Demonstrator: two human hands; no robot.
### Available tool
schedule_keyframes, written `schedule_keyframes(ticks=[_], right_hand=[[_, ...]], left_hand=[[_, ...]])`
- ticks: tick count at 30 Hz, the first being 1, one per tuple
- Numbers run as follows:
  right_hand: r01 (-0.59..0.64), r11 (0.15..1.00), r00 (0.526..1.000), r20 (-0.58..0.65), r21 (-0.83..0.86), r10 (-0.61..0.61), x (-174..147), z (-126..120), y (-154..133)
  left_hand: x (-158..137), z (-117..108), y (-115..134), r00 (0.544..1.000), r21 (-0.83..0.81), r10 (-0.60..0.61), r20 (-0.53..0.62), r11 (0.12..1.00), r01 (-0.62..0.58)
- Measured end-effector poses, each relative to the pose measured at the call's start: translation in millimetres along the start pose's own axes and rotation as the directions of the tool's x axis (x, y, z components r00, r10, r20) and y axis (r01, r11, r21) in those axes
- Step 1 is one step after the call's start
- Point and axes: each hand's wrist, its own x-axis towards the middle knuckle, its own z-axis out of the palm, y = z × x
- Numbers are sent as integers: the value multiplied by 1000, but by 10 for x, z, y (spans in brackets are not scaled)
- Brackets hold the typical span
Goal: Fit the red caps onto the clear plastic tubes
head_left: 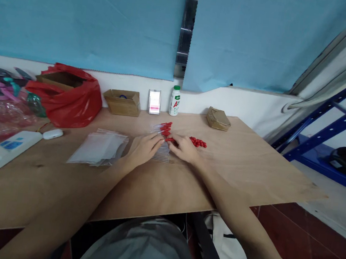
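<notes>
Resting on the plywood table [249,170], our two hands meet over a row of clear tubes with red caps [163,139]. We take that row as our landmark. Our left hand [144,147] lies on its near left end, fingers curled down onto the clear tube bodies; our right hand [186,148] lies on its near right end, fingertips pinched at one red-capped piece, though we cannot tell how firmly either hand grips, since the fingers hide the contact. The tubes themselves lie flat on the wood, caps pointing away from us.

Just right of the row, beyond our right hand, sits a small heap of loose red caps [198,142]. Left of the row, a stack of clear plastic bags [99,148] lies flat. Behind the row, against the wall, stand a white bottle with a green lid [174,101] and a small open cardboard box [122,102]; further right of those is a brown paper packet [218,118]. Far left of the row, a red plastic bag [71,100] holds a larger box, with a white mouse-shaped object [53,134] in front of it.
</notes>
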Motion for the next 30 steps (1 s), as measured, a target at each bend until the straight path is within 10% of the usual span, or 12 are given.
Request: schedule_keyframes(ticks=[30], right_hand=[[-48, 969, 997, 41, -243, 60, 2, 20, -160]], left_hand=[[-48, 136, -49, 994, -2, 47, 101, 999, -47]])
